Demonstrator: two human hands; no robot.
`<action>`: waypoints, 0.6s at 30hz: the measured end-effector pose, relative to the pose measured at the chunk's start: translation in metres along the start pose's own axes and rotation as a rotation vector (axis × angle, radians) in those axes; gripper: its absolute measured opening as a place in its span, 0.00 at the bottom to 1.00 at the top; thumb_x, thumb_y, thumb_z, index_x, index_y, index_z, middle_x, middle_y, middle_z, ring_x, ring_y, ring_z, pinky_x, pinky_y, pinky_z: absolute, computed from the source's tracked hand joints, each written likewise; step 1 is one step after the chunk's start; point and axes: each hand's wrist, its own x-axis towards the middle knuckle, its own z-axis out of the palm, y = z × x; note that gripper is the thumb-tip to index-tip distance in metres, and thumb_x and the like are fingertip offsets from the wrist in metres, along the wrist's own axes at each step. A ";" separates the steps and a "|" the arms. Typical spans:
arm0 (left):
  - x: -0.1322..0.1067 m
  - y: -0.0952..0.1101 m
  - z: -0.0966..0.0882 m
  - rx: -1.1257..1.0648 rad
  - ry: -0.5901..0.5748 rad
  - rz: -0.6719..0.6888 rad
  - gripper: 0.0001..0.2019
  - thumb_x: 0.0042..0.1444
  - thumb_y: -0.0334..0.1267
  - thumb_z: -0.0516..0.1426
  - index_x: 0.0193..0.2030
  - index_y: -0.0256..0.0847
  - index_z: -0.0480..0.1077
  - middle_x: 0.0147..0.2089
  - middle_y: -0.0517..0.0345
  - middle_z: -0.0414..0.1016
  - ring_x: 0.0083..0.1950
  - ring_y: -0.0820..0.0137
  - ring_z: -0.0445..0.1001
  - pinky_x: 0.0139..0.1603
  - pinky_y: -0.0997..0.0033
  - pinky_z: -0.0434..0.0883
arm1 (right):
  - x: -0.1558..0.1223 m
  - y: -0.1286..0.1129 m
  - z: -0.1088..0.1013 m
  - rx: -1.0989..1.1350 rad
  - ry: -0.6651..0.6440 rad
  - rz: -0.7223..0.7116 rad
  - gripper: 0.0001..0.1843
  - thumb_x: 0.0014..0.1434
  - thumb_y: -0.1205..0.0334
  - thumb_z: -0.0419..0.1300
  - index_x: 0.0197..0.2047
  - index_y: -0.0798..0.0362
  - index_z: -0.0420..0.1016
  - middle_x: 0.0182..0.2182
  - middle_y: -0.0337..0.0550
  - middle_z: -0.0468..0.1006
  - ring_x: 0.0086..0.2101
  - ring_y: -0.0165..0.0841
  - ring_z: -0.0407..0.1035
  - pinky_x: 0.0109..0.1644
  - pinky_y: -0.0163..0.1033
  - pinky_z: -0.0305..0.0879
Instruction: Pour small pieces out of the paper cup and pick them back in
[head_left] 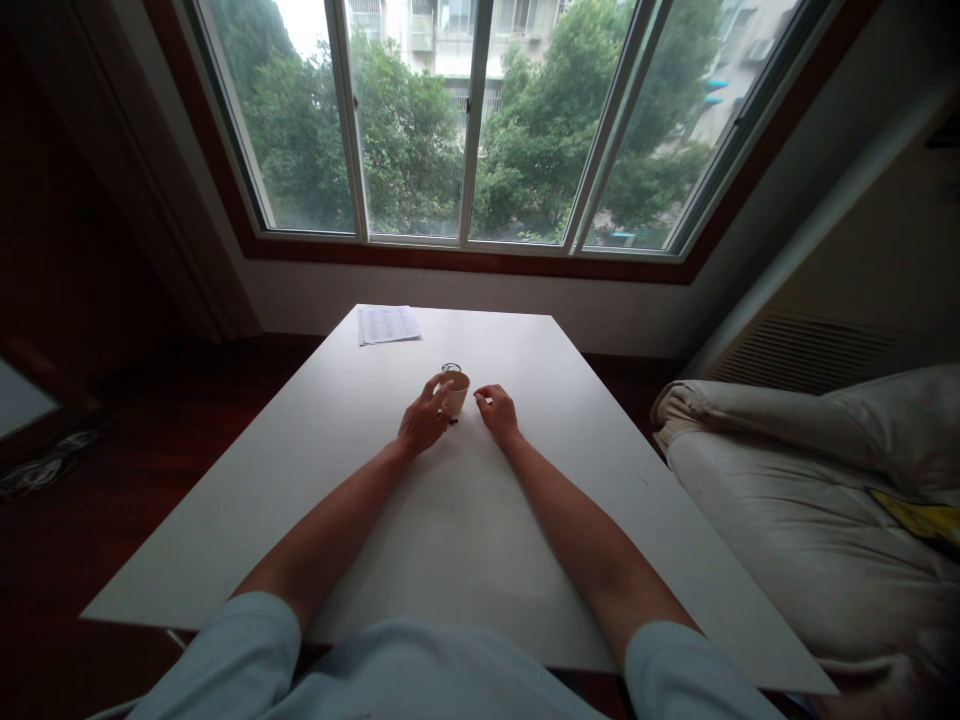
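Observation:
A small paper cup [457, 391] with a brown inside stands on the white table [450, 540]. My left hand [426, 415] is closed around the cup's left side, thumb at the near side and fingers at the rim. Just right of the cup, apart from it, my right hand [496, 411] rests with its fingers curled and the fingertips drawn together toward the cup. Whether anything small sits between them is too small to tell. A thin dark looped thing [451, 367] shows behind the cup. Small dark bits [453, 421] lie at its foot, beside my left thumb.
Printed sheets of paper [389, 325] lie at the table's far left corner. A pale padded sofa [810, 500] stands along the right, with something yellow [919, 517] on it. Beyond the table is a wide window [465, 140]. Coiled cable [45, 468] lies on the dark floor at left.

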 end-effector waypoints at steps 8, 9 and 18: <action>0.001 -0.019 0.005 -0.027 0.118 -0.222 0.17 0.64 0.36 0.51 0.58 0.44 0.67 0.63 0.51 0.64 0.39 0.74 0.74 0.41 0.69 0.73 | -0.005 -0.011 -0.004 -0.146 -0.160 0.078 0.09 0.58 0.60 0.55 0.32 0.50 0.76 0.27 0.38 0.76 0.29 0.31 0.66 0.35 0.35 0.58; 0.001 -0.022 0.007 -0.016 0.102 -0.262 0.15 0.64 0.36 0.51 0.56 0.44 0.69 0.61 0.51 0.66 0.39 0.73 0.74 0.41 0.70 0.73 | -0.006 -0.013 -0.004 -0.176 -0.196 0.081 0.08 0.57 0.61 0.56 0.32 0.49 0.76 0.27 0.38 0.76 0.29 0.31 0.66 0.34 0.35 0.57; 0.001 -0.038 0.015 0.150 -0.146 -0.374 0.11 0.59 0.37 0.56 0.45 0.43 0.77 0.47 0.51 0.74 0.50 0.63 0.71 0.55 0.62 0.67 | -0.011 -0.028 -0.009 -0.377 -0.396 -0.021 0.17 0.59 0.47 0.60 0.25 0.49 0.73 0.24 0.38 0.75 0.27 0.30 0.64 0.30 0.35 0.50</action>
